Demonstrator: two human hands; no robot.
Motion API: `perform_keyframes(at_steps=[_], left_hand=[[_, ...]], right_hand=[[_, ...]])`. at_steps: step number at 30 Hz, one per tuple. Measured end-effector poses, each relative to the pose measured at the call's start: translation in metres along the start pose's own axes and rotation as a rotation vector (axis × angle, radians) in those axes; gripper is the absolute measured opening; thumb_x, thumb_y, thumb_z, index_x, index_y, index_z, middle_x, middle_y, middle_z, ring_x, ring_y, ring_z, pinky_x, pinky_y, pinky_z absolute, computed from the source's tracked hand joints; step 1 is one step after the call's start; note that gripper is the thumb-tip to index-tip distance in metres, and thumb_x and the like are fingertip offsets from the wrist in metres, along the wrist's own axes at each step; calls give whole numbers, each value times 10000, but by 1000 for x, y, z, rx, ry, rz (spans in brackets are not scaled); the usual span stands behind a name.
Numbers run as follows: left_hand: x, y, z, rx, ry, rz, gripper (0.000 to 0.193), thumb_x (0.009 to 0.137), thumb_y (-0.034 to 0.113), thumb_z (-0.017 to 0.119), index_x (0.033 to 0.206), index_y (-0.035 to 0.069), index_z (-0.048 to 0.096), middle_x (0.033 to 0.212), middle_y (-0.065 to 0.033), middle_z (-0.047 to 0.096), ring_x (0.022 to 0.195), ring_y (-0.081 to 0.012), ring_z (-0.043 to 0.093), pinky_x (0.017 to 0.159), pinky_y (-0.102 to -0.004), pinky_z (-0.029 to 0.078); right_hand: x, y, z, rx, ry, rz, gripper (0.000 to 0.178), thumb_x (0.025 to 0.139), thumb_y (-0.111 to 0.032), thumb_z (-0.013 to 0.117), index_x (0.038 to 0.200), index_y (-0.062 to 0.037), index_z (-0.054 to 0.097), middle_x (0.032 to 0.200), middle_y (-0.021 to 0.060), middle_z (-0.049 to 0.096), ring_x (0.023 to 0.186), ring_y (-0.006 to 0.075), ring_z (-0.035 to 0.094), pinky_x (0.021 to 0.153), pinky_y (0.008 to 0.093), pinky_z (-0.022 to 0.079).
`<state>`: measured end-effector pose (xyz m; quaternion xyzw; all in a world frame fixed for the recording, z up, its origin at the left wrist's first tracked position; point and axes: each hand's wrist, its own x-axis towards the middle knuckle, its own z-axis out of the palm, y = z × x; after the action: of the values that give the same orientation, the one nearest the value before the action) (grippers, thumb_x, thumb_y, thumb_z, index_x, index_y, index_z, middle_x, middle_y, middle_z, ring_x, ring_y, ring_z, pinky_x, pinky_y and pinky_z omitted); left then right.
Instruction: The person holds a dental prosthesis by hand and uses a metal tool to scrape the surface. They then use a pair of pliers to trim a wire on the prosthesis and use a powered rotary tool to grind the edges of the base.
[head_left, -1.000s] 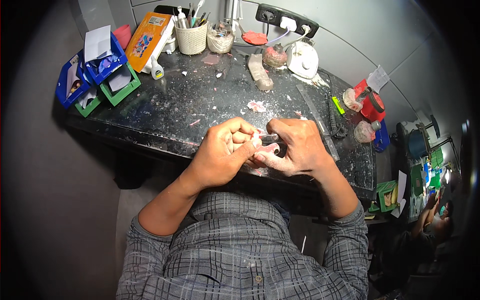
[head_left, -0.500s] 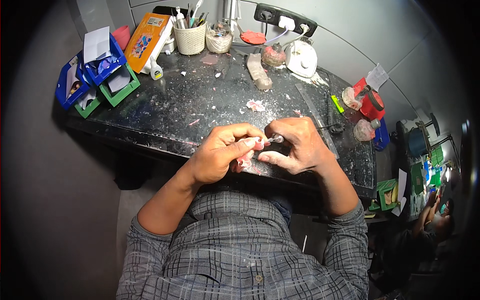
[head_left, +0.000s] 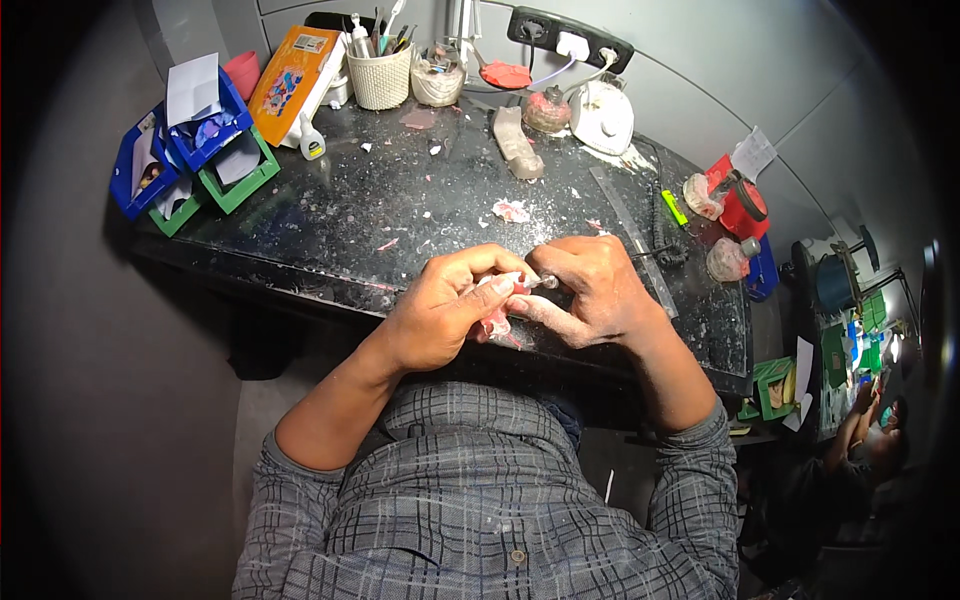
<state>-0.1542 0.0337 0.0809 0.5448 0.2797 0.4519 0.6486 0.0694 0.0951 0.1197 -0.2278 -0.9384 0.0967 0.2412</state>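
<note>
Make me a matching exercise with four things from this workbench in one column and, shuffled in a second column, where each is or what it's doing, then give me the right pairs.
Things:
1. Pink-and-white piece
2. Cream textured cup
3. Black power strip
4. Small white bottle

Places and states:
A. Against the grey wall
B. Beside a green bin
C. Held in the left hand
D. Holding upright slim tools

Pairs: 1-C, 2-D, 3-A, 4-B
</note>
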Motion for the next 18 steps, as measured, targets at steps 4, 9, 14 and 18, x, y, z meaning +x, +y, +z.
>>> perform_keyframes(at_steps=[4, 9, 14, 18], left_hand=[[1, 0, -1, 10, 1, 1, 301, 1093, 216, 552, 1231, -36, 640, 937, -38, 657, 745, -52, 574, 653, -207, 460], [2, -4, 0, 7, 11, 24, 296, 1096, 219, 552, 1225, -33, 639, 923, -27, 642, 745, -46, 572, 646, -211, 465], [1, -3, 1, 27, 32, 11, 281, 1097, 212, 550, 1212, -27, 645, 900, -12, 630, 713, -35, 558, 616, -197, 453], [2, -6, 0, 80, 63, 2, 278, 1096, 212, 553, 1201, -26, 650, 884, -3, 631, 692, -28, 550, 593, -187, 442]], right_hand=[[0, 1, -1, -25, 6, -15, 430, 846, -408, 804, 749, -63, 567, 630, 118, 570, 571, 338, 611, 534, 441, 478], [-1, 1, 0, -79, 31, -18, 449, 838, -427, 807, 726, -69, 561, 624, 110, 570, 554, 328, 604, 518, 442, 475], [-1, 1, 1, -159, 48, -32, 452, 838, -439, 806, 719, -74, 566, 610, 97, 569, 538, 310, 606, 498, 434, 471], [-1, 1, 1, -200, 61, -26, 470, 844, -466, 802, 717, -75, 574, 599, 90, 568, 527, 300, 605, 491, 427, 471]])
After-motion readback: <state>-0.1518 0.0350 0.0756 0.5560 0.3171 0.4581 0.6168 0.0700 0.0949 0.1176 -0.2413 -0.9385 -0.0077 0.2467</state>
